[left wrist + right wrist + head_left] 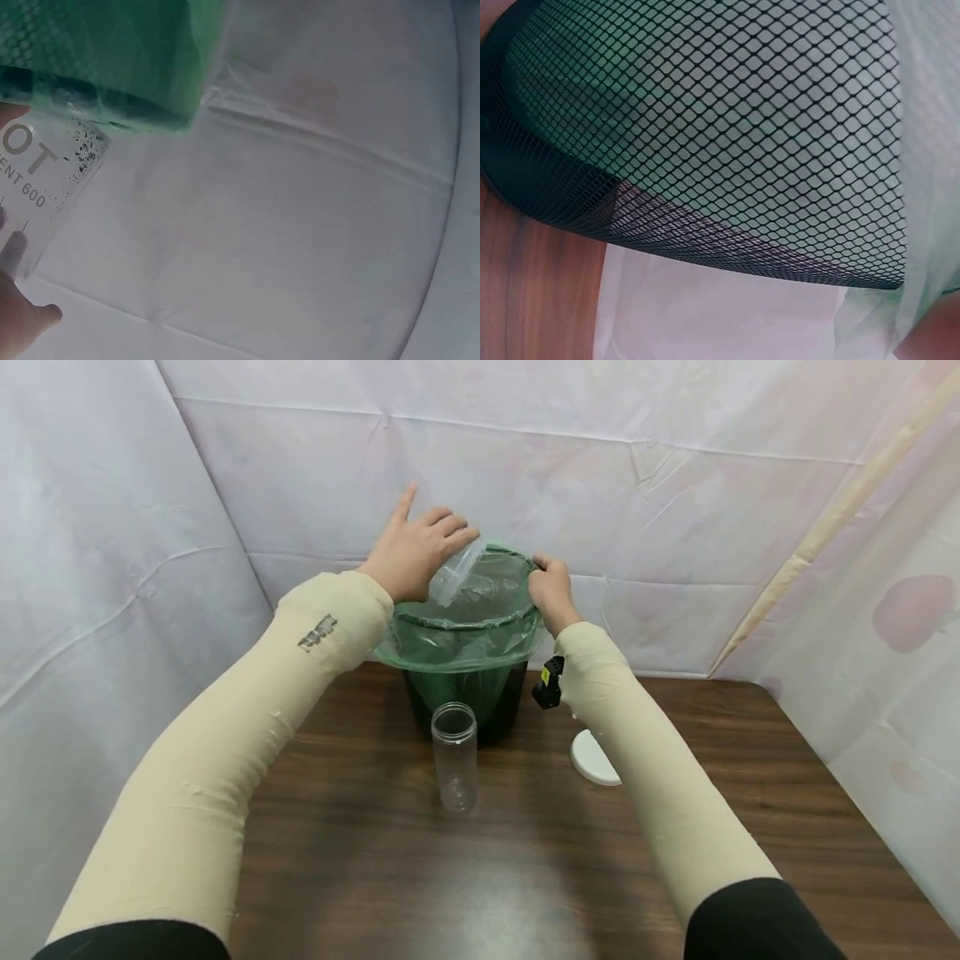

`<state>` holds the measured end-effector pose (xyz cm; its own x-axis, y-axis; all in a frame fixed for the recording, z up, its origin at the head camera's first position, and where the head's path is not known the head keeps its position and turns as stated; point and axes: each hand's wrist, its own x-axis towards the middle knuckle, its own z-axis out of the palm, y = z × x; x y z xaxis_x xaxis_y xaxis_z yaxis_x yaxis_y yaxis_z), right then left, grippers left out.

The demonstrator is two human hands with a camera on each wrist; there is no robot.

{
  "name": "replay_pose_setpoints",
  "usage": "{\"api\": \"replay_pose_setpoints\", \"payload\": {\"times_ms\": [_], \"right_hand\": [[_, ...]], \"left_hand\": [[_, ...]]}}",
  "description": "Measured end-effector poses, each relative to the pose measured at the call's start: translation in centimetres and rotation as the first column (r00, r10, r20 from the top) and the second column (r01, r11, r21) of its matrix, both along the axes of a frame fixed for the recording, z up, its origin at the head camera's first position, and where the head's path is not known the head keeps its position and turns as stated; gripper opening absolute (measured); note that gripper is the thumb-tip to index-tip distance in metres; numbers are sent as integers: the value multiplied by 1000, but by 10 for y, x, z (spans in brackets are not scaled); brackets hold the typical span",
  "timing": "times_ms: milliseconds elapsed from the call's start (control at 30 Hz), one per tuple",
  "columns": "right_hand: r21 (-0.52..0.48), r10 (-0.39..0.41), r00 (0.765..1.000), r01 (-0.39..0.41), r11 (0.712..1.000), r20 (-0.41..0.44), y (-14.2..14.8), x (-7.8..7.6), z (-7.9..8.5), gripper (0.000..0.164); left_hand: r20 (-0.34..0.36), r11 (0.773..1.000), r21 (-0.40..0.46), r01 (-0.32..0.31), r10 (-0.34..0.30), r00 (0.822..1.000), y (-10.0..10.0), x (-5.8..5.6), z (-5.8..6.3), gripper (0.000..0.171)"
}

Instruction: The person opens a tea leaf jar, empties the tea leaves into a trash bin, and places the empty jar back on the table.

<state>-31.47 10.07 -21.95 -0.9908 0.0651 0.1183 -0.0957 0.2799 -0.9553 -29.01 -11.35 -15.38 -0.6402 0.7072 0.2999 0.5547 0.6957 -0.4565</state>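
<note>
My left hand (420,553) grips a clear plastic cup (459,575), tilted over the mouth of a black mesh trash bin (422,703). One of its fingers points up and away. Grey printing and dark specks show on the cup (56,161) in the left wrist view; whether the specks lie inside it I cannot tell. A green bag (457,650) lines the bin and folds over its rim. On the bin's right side, my right hand (552,591) holds the bag-covered rim. The mesh wall (757,112) fills much of the right wrist view.
In front of the bin, a clear lidless jar (456,772) stands upright on the brown wooden table (337,860). A white round lid (592,760) lies to its right, partly behind my right forearm. Pale cloth (525,468) hangs behind and at both sides.
</note>
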Motion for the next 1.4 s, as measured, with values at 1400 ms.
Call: {"api": "replay_pose_setpoints", "payload": {"times_ms": [1400], "right_hand": [[-118,545,716,-646,754,-436,29,67,42,73]], "left_hand": [[322,348,925,-152,-504,802,38,91,18,98]]}}
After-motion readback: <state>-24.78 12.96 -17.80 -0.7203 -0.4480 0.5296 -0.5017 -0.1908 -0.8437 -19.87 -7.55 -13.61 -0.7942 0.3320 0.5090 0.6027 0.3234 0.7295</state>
